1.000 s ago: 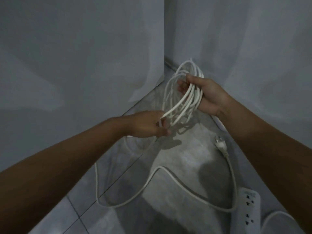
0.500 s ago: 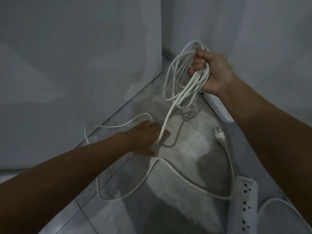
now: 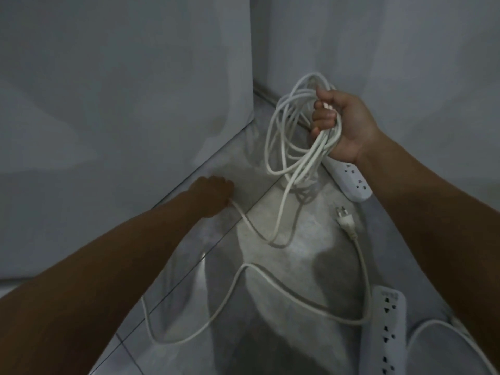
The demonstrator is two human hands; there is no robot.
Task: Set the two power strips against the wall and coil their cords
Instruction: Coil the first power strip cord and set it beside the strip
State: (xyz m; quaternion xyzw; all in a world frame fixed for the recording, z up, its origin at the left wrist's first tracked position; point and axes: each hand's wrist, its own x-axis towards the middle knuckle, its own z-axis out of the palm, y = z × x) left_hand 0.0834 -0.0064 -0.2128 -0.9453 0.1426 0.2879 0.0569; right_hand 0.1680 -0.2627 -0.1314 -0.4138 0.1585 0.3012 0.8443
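Note:
My right hand [image 3: 343, 123] is closed around a bundle of several white cord loops [image 3: 284, 136] held up above the floor near the corner. From the bundle a slack run of the same cord [image 3: 259, 234] drops to the floor and rises to my left hand [image 3: 213, 196], which grips it low by the left wall. One white power strip [image 3: 354, 182] lies along the right wall under my right wrist. A second power strip [image 3: 387, 331] lies at the lower right; its cord [image 3: 216, 318] sprawls across the floor and ends in a plug [image 3: 347, 220].
Two grey walls meet in a corner [image 3: 253, 85] ahead, and the floor is pale tile [image 3: 292, 334]. A further white cord loop [image 3: 443, 328] curves at the bottom right edge.
My left hand has slid down the cord and out to the left wall, drawing out slack. My right hand kept the coil, shifting slightly up and right.

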